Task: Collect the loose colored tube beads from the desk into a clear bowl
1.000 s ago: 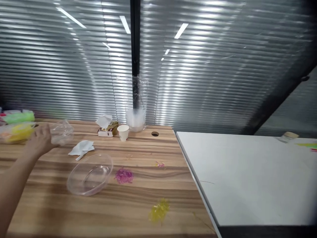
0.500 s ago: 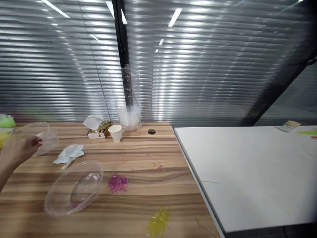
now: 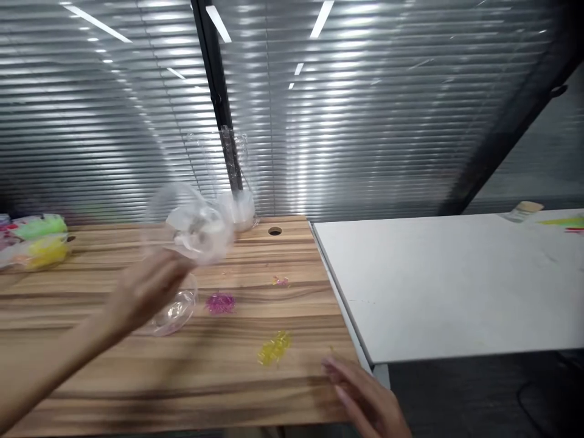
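My left hand [image 3: 152,283] grips a clear plastic bowl [image 3: 182,222] by its lower edge and holds it above the wooden table; both are blurred. Behind my left wrist lies another clear bowl [image 3: 176,309] on the table. A magenta pile of shreds [image 3: 220,303] and a yellow pile [image 3: 274,348] lie to its right. My right hand [image 3: 365,395] is over the table's front right edge, fingers apart and holding nothing, with the yellow pile to its left.
Bags of green and yellow material [image 3: 41,243] lie at the far left. A bagged stack of clear containers [image 3: 239,210] stands at the back. Small pink scraps [image 3: 281,281] lie near the table's right side. A white table [image 3: 447,286] adjoins on the right.
My left hand has moved right with the clear bowl, which now hides the tissue box and paper cup. My right hand has come into view at the bottom. The camera view has shifted.
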`<state>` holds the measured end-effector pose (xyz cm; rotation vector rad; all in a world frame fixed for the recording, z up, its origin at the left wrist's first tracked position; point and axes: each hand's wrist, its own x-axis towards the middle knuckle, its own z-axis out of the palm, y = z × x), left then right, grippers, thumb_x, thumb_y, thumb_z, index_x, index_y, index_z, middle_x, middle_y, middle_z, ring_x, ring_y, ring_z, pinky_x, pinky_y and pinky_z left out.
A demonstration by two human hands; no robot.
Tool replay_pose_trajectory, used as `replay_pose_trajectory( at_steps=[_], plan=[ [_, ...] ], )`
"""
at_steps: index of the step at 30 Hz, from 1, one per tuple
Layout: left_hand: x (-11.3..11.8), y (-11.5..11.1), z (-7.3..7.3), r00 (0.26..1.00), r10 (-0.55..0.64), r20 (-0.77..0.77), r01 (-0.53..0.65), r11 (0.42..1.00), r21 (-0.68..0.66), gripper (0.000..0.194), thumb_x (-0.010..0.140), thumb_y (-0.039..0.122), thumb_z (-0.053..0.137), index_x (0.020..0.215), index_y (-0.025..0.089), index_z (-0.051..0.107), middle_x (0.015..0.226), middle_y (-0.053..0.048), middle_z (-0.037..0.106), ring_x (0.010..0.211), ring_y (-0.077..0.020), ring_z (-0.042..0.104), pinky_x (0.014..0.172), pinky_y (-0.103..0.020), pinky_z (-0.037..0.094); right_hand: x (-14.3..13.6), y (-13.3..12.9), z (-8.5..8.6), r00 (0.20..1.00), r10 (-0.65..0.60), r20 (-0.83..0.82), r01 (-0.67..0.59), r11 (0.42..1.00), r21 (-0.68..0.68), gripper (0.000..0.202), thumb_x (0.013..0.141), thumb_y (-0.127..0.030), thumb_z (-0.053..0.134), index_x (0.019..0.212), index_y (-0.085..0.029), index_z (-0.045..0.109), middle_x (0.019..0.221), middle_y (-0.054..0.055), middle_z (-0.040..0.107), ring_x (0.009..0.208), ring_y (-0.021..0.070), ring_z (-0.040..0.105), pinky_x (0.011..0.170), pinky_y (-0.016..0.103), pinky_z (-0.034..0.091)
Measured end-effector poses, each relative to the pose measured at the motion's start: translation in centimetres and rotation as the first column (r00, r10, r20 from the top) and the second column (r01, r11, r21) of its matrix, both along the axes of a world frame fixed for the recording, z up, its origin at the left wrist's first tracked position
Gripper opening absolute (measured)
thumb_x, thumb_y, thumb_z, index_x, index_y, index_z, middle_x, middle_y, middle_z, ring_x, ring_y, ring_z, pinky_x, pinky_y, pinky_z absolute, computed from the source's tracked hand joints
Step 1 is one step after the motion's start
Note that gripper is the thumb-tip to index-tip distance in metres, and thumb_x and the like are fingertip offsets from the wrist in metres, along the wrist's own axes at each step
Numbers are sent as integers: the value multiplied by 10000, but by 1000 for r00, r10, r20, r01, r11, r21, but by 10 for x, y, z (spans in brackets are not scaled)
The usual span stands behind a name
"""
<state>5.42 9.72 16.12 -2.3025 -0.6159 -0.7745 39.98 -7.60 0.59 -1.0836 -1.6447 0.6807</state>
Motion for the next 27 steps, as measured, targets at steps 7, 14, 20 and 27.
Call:
replay_pose_trajectory(
  at_steps=[7, 14, 20, 27],
  plan=[
    [131, -71, -42, 898, -394, -197, 338, 903, -263, 235, 926, 100, 341, 860, 121, 565, 708, -44, 595, 666, -153, 533, 613, -280, 449, 2, 24, 4, 869, 33, -494, -155, 966, -208, 869, 815, -423, 624, 1447, -378, 28, 1494, 79, 235, 1253, 233, 432, 1005, 422, 399],
    [183, -95, -66, 852, -498, -162, 438, 847, -302, 270, 927, 117, 360, 738, 134, 551, 693, -38, 564, 622, -141, 492, 536, -271, 399, 40, 16, 10, 794, -111, -598, -83, 954, -287, 920, 674, -528, 713, 1420, -332, 212, 1432, 110, 354, 1175, 269, 507, 948, 413, 444],
    [198, -92, -61, 856, -515, -30, 472, 805, -359, 286, 933, 125, 364, 726, 145, 560, 691, -33, 589, 610, -134, 490, 517, -269, 369, 54, 10, 0, 730, -274, -626, 1, 917, -400, 697, 722, -471, 682, 1322, -345, 351, 1371, 96, 441, 1116, 249, 551, 874, 385, 493],
    [181, -29, -54, 962, -242, 124, 271, 888, -371, 233, 908, 165, 462, 731, 163, 613, 671, -21, 607, 645, -129, 536, 592, -243, 382, 88, 37, 3, 707, -448, -547, 208, 871, -445, 679, 750, -457, 646, 1341, -368, 324, 1383, 87, 392, 1015, 237, 606, 873, 410, 486]
  ],
)
